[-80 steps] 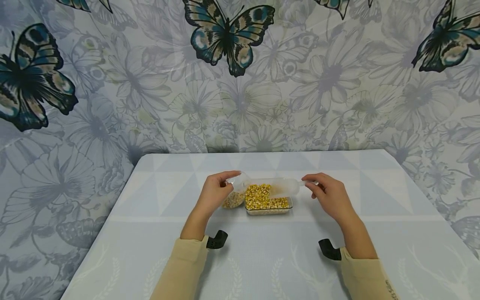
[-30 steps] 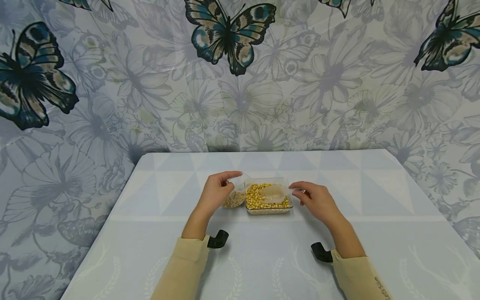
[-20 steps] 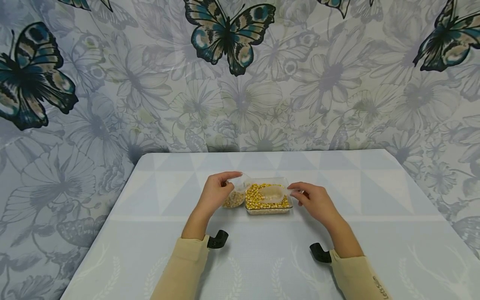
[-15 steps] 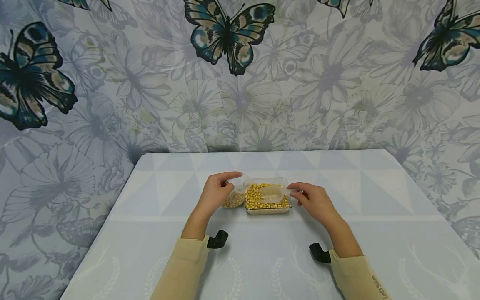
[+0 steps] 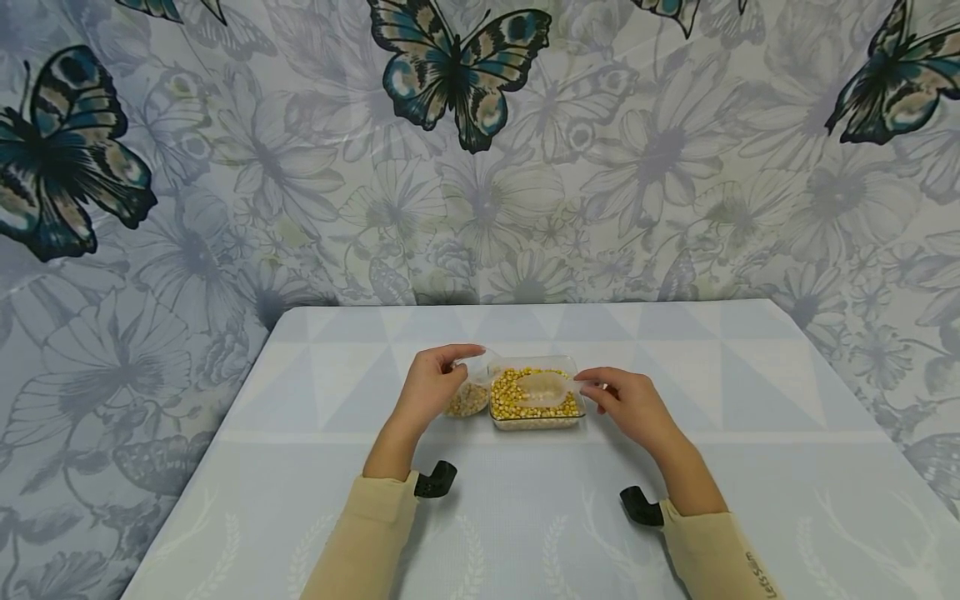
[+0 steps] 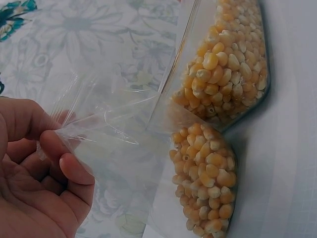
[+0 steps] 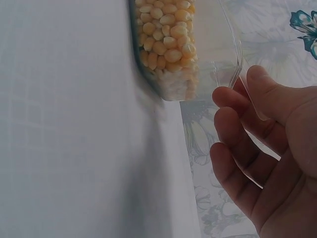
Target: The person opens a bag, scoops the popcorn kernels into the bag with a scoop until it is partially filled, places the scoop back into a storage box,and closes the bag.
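Note:
A clear rectangular container of yellow corn kernels stands on the table, seen in all views. My right hand pinches the handle of a translucent scoop between thumb and index finger, at the container's right end. The scoop's bowl lies down among the kernels, inside the rim. On the container's left sits a clear plastic bag with corn kernels in its bottom. My left hand pinches the gathered upper edge of that bag, and the film stretches from those fingers toward the container.
A pale patterned table carries the container and bag, both near its far side. Behind its back edge hangs a floral cloth with butterflies. Black wrist mounts stick out inward from both sleeves.
Since the earliest frame, my right hand has moved left and down, bringing the scoop from above the container into the corn. It stays nearly still lately. My left hand keeps its place at the bag.

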Motion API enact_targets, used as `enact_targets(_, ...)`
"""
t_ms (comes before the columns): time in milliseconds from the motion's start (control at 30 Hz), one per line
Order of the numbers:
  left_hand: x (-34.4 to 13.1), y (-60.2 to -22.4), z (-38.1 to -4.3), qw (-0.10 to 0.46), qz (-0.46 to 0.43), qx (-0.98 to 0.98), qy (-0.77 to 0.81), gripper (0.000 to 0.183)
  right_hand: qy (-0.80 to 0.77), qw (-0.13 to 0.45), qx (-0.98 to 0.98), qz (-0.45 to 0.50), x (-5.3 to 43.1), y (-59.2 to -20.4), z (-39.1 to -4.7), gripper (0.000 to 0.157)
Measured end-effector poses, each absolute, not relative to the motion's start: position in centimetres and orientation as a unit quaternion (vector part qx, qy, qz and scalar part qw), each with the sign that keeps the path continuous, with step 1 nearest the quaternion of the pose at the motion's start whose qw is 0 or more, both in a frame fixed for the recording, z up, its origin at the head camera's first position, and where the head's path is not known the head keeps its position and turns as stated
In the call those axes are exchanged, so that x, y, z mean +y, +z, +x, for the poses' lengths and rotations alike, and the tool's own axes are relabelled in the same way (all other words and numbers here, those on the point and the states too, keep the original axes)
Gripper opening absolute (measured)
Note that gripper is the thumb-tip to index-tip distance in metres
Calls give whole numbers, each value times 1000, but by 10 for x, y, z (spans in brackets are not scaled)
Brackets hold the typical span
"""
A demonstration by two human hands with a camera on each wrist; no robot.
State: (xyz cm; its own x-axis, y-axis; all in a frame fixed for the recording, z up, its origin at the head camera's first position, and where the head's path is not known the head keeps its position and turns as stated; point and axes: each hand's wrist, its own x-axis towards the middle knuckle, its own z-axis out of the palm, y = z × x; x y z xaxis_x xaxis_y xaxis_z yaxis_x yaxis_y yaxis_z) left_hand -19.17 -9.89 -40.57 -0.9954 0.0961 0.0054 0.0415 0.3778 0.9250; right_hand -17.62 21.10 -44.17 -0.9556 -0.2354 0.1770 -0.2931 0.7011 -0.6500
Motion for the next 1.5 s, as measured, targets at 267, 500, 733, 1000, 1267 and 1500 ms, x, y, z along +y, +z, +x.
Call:
enact_targets(267,-100,-406,-192,22,48,829,556,40,383,35,-913,135,213,-446,-178,23)
enact_targets(500,-100,-406,-191,18,49,830,556,41,405,34,-905,128,214,-448,-178,23)
enact_targets(733,-100,-406,-192,16,48,831,553,42,412,32,-903,117,216,-449,-180,24)
enact_targets(1000,-99,-406,-191,20,42,831,555,42,432,24,-895,110,220,-451,-181,26)
enact_targets(1267,-100,-407,-192,21,43,828,559,42,452,1,-888,80,222,-452,-182,27)
enact_targets(1500,-100,-407,-192,21,42,826,562,42,471,-8,-880,66,224,-454,-183,28)
